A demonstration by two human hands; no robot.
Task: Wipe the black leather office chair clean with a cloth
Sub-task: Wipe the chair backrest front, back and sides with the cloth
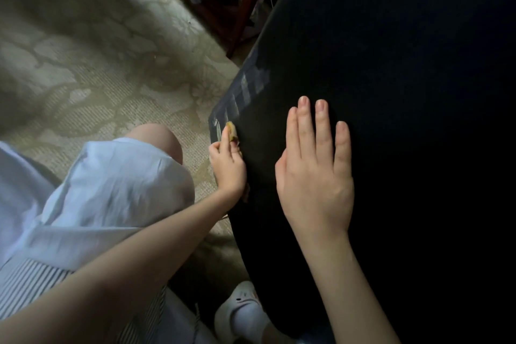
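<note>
The black leather chair (405, 78) fills the right of the view, its surface very dark. A small yellowish cloth (232, 131) is pinched in the curled fingers of the left hand (227, 166) and held against the chair's left edge, just near of a glossy strip (248, 89) where light is reflected. The right hand (315, 173) is laid flat on the leather with straight fingers, and nothing is grasped by it; the chair seems to be steadied this way. The edge is judged to be the part in hand. It is best wiped with short, overlapping strokes along the rim, under even pressure so the cloth is not bunched, while the chair is braced against shifting on the patterned carpet (97, 70).
</note>
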